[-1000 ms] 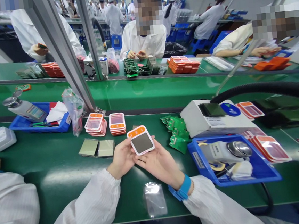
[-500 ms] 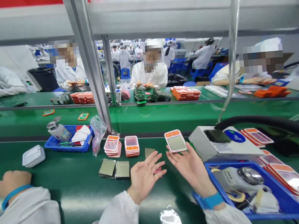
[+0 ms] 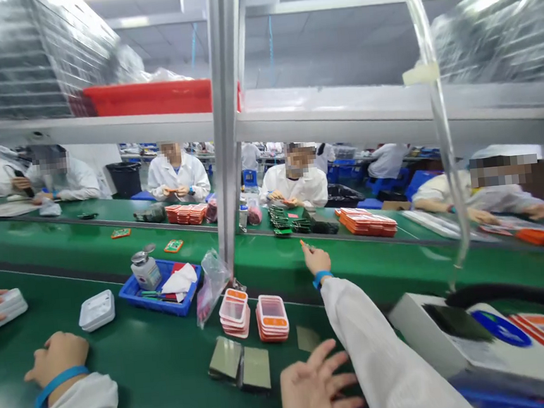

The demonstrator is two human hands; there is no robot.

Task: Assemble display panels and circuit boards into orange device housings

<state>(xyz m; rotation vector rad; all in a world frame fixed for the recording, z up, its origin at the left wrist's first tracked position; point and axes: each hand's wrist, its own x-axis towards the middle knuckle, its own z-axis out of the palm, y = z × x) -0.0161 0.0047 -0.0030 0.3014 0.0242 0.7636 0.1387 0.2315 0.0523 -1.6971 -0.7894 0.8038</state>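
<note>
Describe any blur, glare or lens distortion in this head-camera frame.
Head view: wide-angle bending curves the shelf rail and hanging tube; motion blur smears the stacked trays top left and the white box at right; overhead light glares on the green belt; the left hand is soft, the right hand fairly sharp.

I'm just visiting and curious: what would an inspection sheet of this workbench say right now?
Surface: green bench with a green conveyor belt behind it.
Job's things: right hand stretched out over the belt, pinching a small orange-edged piece; two stacks of orange-and-white frames; grey panels.
Clutter: blue tray with a metal-topped bottle, plastic bag, white case.
Hands: left hand open, fingers spread, above the bench.
Cables: black hose, clear tube.
Surroundings: a neighbour's hand; people in white coats opposite.
</note>
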